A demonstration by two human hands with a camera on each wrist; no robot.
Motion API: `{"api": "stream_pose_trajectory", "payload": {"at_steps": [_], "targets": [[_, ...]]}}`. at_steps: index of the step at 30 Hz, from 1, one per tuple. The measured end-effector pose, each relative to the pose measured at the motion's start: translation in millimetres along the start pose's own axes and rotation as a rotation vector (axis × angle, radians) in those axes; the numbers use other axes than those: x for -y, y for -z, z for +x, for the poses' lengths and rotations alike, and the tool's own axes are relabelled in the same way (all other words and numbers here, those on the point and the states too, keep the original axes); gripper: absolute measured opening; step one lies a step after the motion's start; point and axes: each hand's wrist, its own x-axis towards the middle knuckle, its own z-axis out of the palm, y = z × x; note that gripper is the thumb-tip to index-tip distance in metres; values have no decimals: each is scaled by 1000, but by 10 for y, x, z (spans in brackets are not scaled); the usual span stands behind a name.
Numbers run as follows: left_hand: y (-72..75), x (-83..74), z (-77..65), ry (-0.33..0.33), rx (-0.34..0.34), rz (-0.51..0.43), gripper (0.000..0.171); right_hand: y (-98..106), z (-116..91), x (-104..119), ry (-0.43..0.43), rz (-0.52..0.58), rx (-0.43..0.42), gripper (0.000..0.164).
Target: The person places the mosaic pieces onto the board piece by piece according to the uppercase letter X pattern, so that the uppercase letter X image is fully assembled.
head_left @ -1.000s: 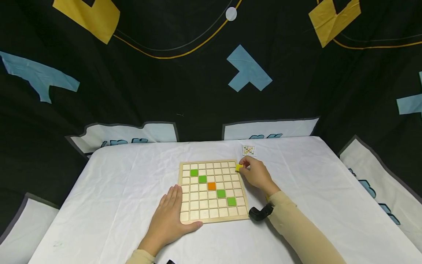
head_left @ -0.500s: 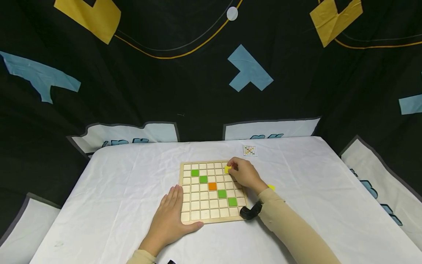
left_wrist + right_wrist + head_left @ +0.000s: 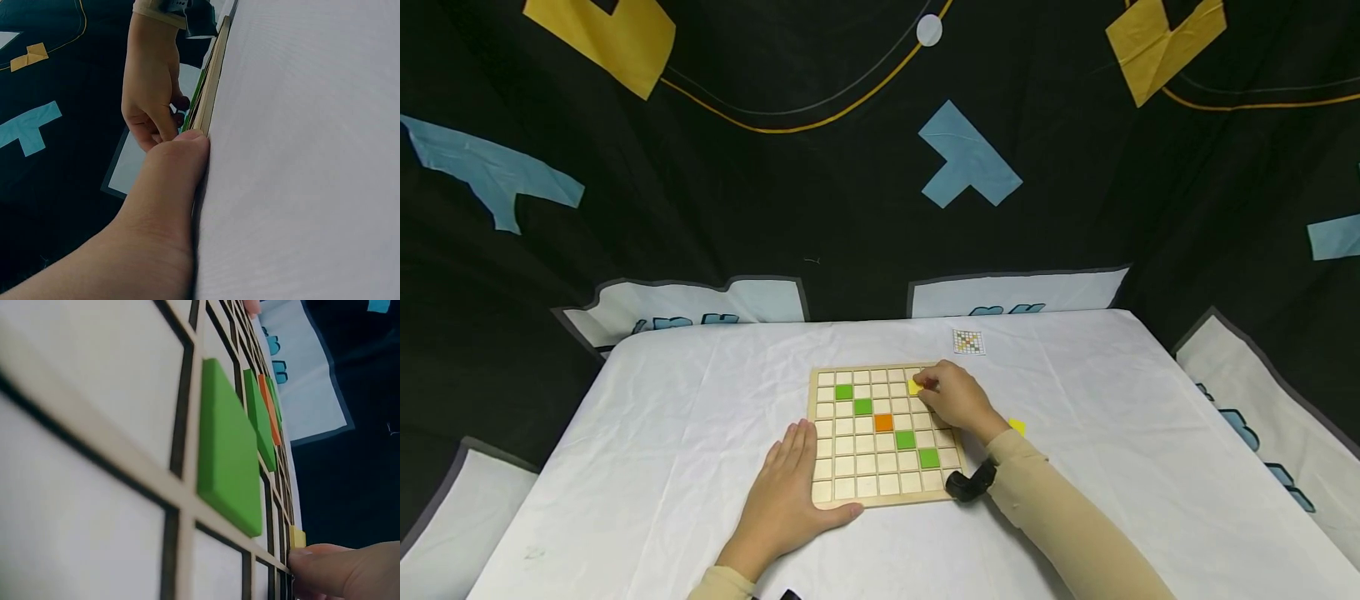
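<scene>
A wooden grid board lies on the white cloth. Several green tiles and one orange tile sit in its cells along a diagonal. My left hand rests against the board's left side with straight fingers, its thumb at the near edge. Near the far right corner, my right hand pinches a yellow tile at a cell; its fingers partly cover the tile. The right wrist view shows the thumb touching that yellow tile. Whether the tile is fully seated I cannot tell.
A small card with a printed coloured grid lies beyond the board's far right corner. Another yellow piece shows on the cloth beside the right forearm, partly covered by the sleeve. A dark patterned curtain hangs behind the table.
My right hand has carried the yellow tile leftward from the board's right edge to a far-row cell and lowered slightly. The yellow piece by the forearm has come into clearer view. The left hand stays put.
</scene>
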Motion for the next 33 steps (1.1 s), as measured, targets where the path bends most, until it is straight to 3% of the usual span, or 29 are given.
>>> {"api": "stream_pose_trajectory", "payload": {"at_steps": [8, 15, 20, 26, 33], "targets": [[-14, -1, 3, -3, -9, 0, 135, 106, -108, -25, 37, -33, 22, 17], [-7, 0, 2, -8, -18, 3, 134, 316, -255, -184, 21, -39, 25, 27], [1, 1, -1, -11, -21, 1, 134, 433, -359, -338, -9, -76, 81, 33], [5, -1, -4, -7, -16, 0, 135, 487, -454, -458, -3, -108, 147, 38], [8, 1, -4, -11, -20, -2, 134, 523, -520, -519, 9, -110, 159, 31]]}}
